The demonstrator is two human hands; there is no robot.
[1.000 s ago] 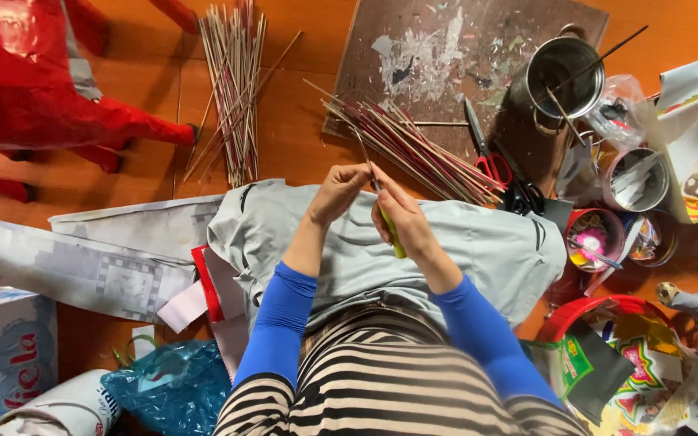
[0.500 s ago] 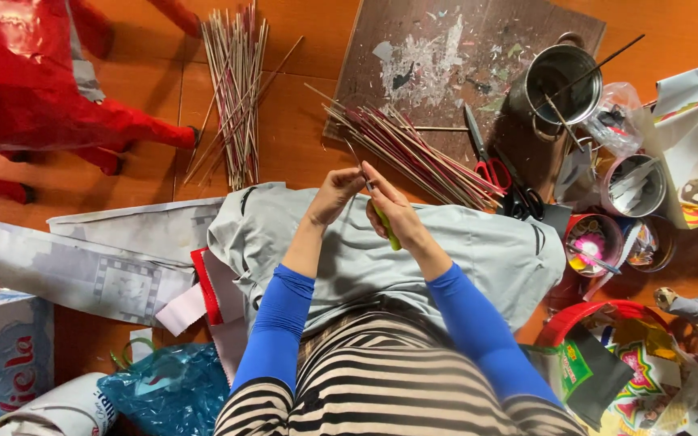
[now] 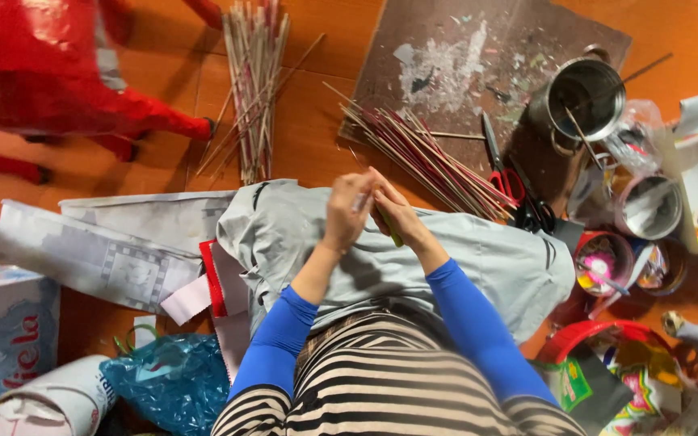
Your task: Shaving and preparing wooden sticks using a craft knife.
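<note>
My left hand (image 3: 346, 211) and my right hand (image 3: 393, 211) meet over a grey cloth (image 3: 478, 266) that covers my lap. Together their fingertips pinch a thin rolled paper stick (image 3: 357, 161) that pokes up and away from them. Below my right hand a short green piece (image 3: 395, 236) sticks out; I cannot tell what it is. A slanted bundle of reddish paper sticks (image 3: 430, 161) lies just beyond my right hand, and a second bundle (image 3: 254, 89) lies upright farther left.
A paint-stained brown board (image 3: 462, 56) lies ahead, with red-handled scissors (image 3: 508, 173) at its edge. A metal pot (image 3: 583, 101) and several paint tins (image 3: 648, 206) stand at the right. Newspaper (image 3: 98, 250), a blue bag (image 3: 167, 379) and a red figure (image 3: 42, 81) are at the left.
Both hands stay together over the cloth and have shifted slightly, fingers working along the thin stick. Nothing else has moved.
</note>
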